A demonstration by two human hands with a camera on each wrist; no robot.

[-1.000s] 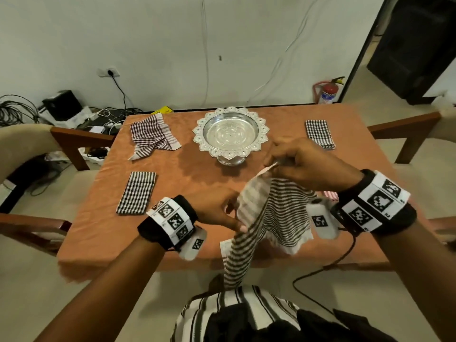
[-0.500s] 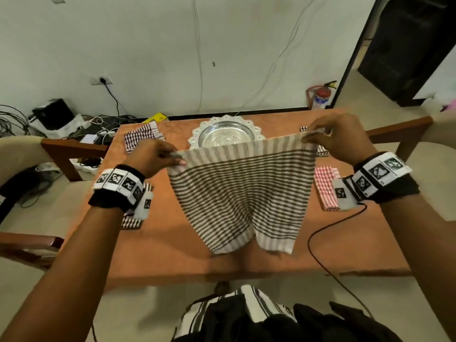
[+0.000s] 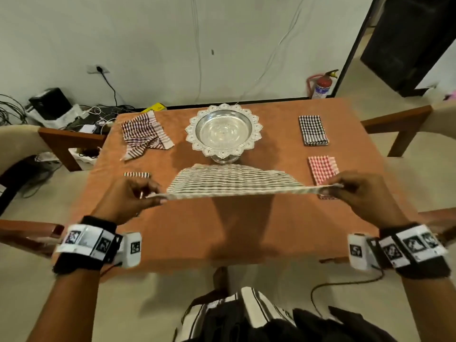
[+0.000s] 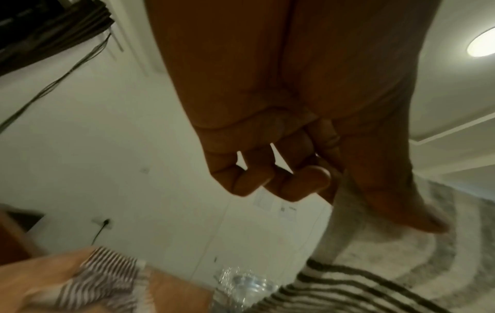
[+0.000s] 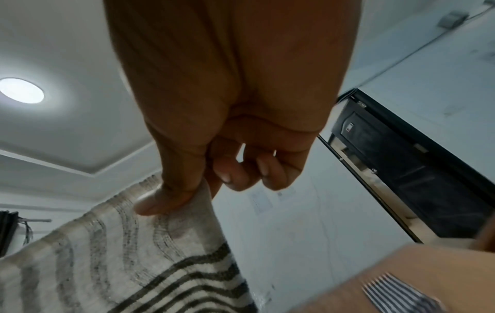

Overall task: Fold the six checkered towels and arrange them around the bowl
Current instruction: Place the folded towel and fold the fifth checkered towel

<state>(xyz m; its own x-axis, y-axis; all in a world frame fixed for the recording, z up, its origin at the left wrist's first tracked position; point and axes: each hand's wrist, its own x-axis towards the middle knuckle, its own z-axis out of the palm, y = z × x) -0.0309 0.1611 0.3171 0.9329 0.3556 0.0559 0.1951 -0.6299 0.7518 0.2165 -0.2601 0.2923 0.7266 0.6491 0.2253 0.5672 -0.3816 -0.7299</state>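
I hold a grey-and-white striped towel (image 3: 232, 180) stretched flat above the table, just in front of the silver bowl (image 3: 223, 130). My left hand (image 3: 138, 193) pinches its near left corner and my right hand (image 3: 350, 190) pinches its near right corner. In the left wrist view my left hand (image 4: 332, 190) pinches the towel (image 4: 375, 264); in the right wrist view my right hand (image 5: 184, 199) pinches the cloth (image 5: 120, 264). A crumpled dark checkered towel (image 3: 145, 135) lies left of the bowl. Folded towels lie on the right: a black one (image 3: 313, 130) and a red one (image 3: 323, 167). Another folded one (image 3: 137, 174) peeks out behind my left hand.
The orange table (image 3: 222, 230) has wooden chairs on both sides, one at the left (image 3: 66, 141) and one at the right (image 3: 399, 124). Cables and boxes (image 3: 56, 109) clutter the floor at the back left. A red fire extinguisher (image 3: 322, 86) stands by the wall.
The towel hung bunched, then was spread upright between my raised hands; now both hands have come down and toward me, and the towel floats out flat toward the bowl.
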